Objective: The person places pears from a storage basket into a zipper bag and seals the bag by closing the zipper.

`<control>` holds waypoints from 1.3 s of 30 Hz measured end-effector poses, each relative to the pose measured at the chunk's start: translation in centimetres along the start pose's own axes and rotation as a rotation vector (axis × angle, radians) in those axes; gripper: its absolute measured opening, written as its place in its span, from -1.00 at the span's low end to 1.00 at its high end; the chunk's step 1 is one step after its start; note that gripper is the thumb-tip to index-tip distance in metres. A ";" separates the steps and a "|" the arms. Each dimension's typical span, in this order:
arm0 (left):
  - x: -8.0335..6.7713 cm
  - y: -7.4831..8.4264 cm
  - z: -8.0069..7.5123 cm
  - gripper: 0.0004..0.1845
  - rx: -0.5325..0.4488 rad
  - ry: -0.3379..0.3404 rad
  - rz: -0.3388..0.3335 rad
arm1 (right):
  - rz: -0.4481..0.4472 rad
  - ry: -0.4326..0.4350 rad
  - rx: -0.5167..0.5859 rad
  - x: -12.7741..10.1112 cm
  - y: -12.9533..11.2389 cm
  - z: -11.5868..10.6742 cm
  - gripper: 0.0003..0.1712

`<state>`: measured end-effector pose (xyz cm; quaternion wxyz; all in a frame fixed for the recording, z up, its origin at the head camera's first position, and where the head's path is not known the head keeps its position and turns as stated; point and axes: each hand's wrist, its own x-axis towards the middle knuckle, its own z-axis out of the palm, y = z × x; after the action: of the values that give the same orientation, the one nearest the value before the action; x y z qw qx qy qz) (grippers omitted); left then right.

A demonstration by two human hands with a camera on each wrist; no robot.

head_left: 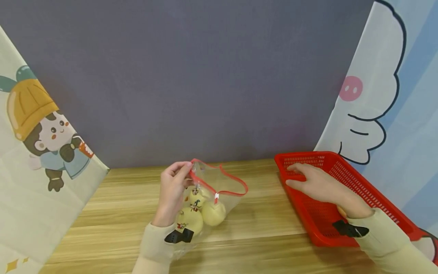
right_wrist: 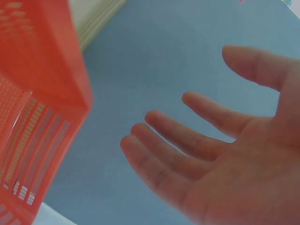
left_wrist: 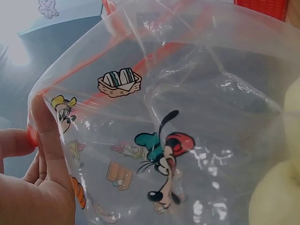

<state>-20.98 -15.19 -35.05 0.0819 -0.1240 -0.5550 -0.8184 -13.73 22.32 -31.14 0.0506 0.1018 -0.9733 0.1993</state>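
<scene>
The left hand (head_left: 172, 190) pinches the red zip rim of a clear bag (head_left: 219, 190), thumb and fingers closed on the edge at the bag's 10 o'clock side. The bag stands open on the table (head_left: 119, 220), its mouth held up toward 12 o'clock. Inside it lie pale yellow balls (head_left: 213, 214), sitting at the bag's bottom, just at 4 o'clock from the left hand. In the left wrist view the thumb (left_wrist: 49, 136) presses the printed plastic against the fingers behind it, and a ball (left_wrist: 276, 197) shows at 4 o'clock.

The right hand (head_left: 323, 186) is well apart from the bag, at 3 o'clock from it, held over the red basket (head_left: 373, 198). Its fingers (right_wrist: 178, 145) are straight and spread, holding nothing; whether they touch the basket cannot be told. The basket's wall (right_wrist: 42, 93) lies at 9 o'clock from the palm in the right wrist view.
</scene>
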 end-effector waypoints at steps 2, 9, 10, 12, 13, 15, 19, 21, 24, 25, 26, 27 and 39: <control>-0.1 0.1 -0.2 -0.90 0.001 0.002 -0.004 | 0.007 -0.004 -0.012 0.0 0.5 -0.1 -0.34; -0.3 0.1 -0.9 -0.91 0.000 0.037 -0.021 | 0.024 -0.011 -0.043 -0.3 2.3 -0.4 -0.29; -0.3 0.2 -1.0 -0.91 -0.003 0.043 -0.023 | 0.028 -0.013 -0.046 -0.4 2.6 -0.5 -0.29; -0.4 0.2 -1.2 -0.89 0.001 0.049 -0.027 | 0.035 -0.015 -0.054 -0.6 3.1 -0.5 -0.30; -0.4 0.3 -1.4 -0.88 0.005 0.049 -0.029 | 0.040 -0.017 -0.057 -0.8 3.4 -0.6 -0.30; -0.4 0.4 -1.6 -0.86 0.022 0.052 -0.035 | 0.048 -0.019 -0.060 -1.0 3.9 -0.6 -0.30; -0.4 0.8 -2.1 -0.84 0.043 0.067 -0.044 | 0.064 -0.023 -0.064 -1.4 5.0 -0.6 -0.29; -0.4 0.9 -2.4 -0.85 0.037 0.077 -0.043 | 0.071 -0.025 -0.065 -1.5 5.5 -0.7 -0.28; -0.3 1.0 -2.7 -0.87 0.021 0.087 -0.047 | 0.075 -0.024 -0.074 -1.5 6.3 -0.7 -0.28; -0.3 1.1 -2.8 -0.87 0.018 0.090 -0.048 | 0.077 -0.024 -0.077 -1.5 6.5 -0.7 -0.28; -0.2 1.1 -2.9 -0.87 0.011 0.092 -0.049 | 0.079 -0.024 -0.081 -1.5 6.8 -0.7 -0.28; -0.2 1.1 -3.0 -0.87 0.009 0.096 -0.051 | 0.079 -0.022 -0.085 -1.5 7.0 -0.7 -0.27; 0.2 1.3 -3.5 -0.84 -0.017 0.119 -0.043 | 0.123 -0.030 -0.114 -2.4 10.6 -0.3 -0.20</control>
<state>-21.23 -18.90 -35.01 0.0959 -0.0640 -0.5448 -0.8306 -13.71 32.40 -35.17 0.0296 0.0416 -0.9882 0.1446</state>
